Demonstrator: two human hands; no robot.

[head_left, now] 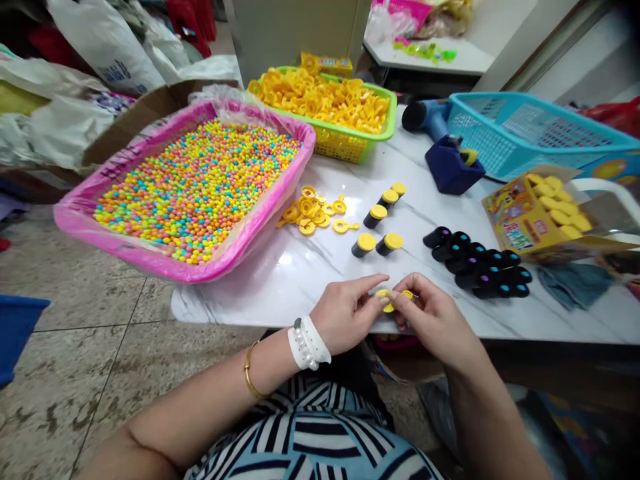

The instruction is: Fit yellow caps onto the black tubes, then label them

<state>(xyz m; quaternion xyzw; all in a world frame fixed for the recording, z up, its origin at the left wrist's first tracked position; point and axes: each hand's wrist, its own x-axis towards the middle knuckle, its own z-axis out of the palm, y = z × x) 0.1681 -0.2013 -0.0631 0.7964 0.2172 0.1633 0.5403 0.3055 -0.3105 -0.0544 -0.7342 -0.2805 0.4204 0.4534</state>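
Near the front edge of the marbled table, my left hand (345, 313) and my right hand (433, 317) meet at a small yellow plastic piece (388, 301). Fingers and thumbs of both hands pinch it, and they partly hide its shape. Just beyond stand several black tubes with yellow caps (367, 243). Loose yellow ring-shaped pieces (311, 212) lie in a pile to the left of the tubes. Right of my hands, several black tubes (470, 265) with blue or purple dots on their ends are grouped closely together.
A pink tray (227, 263) of colourful beads stands at the left, and a green basket (385, 113) of yellow pieces behind. At the right are a blue basket (530, 150), a tape dispenser (453, 167), a yellow box (517, 217) with yellow-capped items and a folded cloth (575, 283).
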